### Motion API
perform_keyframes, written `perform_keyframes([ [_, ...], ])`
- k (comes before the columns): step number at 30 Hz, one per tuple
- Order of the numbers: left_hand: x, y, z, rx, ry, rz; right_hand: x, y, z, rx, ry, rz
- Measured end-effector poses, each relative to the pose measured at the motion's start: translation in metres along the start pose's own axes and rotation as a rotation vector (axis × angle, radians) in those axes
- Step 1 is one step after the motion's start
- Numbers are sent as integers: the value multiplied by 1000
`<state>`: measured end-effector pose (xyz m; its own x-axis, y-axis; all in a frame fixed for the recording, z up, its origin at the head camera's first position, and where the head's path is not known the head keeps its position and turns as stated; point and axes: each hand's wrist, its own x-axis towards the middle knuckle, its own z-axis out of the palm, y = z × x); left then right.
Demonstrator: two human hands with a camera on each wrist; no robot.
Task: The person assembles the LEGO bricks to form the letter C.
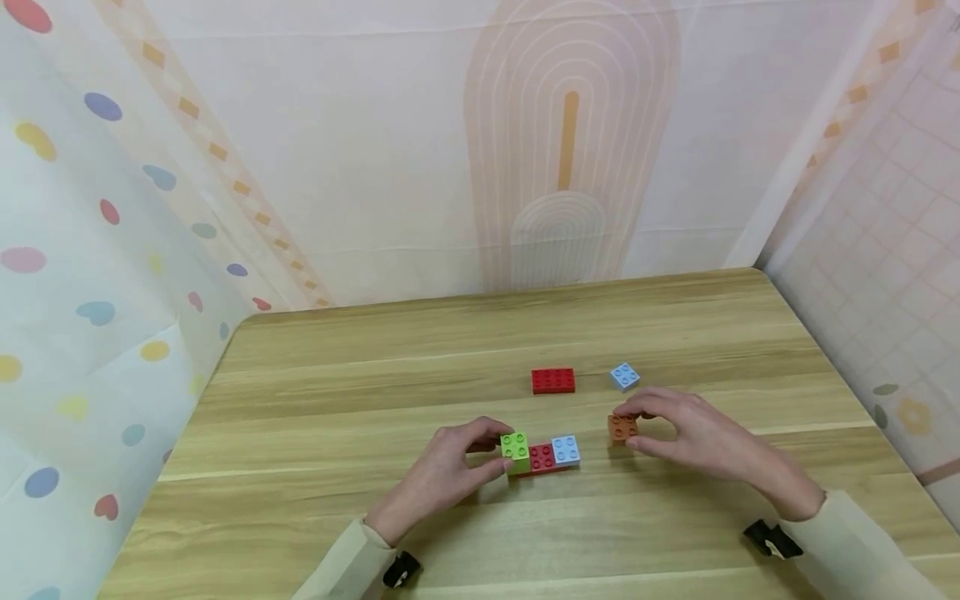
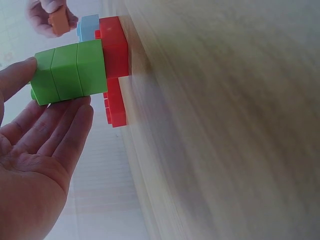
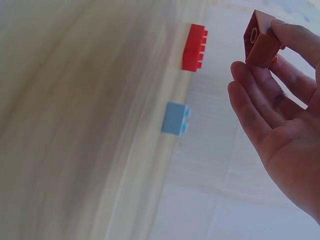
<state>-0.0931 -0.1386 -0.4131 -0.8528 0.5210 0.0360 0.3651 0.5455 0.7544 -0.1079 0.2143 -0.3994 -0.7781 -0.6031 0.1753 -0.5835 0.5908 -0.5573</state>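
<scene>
My left hand [image 1: 446, 473] pinches a stack of green toy bricks [image 2: 69, 71] between thumb and fingers. Three green layers show in the left wrist view. The stack stands on the left end of a long red brick [image 1: 541, 457], and a light blue brick [image 1: 566, 450] sits on that brick's right end. To the right, my right hand [image 1: 701, 437] holds a brown-orange brick [image 1: 622, 428] by its sides. In the right wrist view this brick is off the table, its hollow underside partly visible.
Behind the joined bricks, a separate red brick [image 1: 553, 381] lies on the wooden table [image 1: 375, 392]. A loose light blue brick [image 1: 624, 377] lies to its right, just beyond my right hand. A patterned curtain [image 1: 360, 150] hangs along the table's far edge.
</scene>
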Motion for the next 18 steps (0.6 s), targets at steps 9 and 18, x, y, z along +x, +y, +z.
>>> perform_keyframes([
  [9, 0, 0, 0, 8, 6, 6, 8, -13, 4, 11, 76, -66],
  [18, -1, 0, 1, 2, 3, 0, 18, -26, 7, 26, 98, -113],
])
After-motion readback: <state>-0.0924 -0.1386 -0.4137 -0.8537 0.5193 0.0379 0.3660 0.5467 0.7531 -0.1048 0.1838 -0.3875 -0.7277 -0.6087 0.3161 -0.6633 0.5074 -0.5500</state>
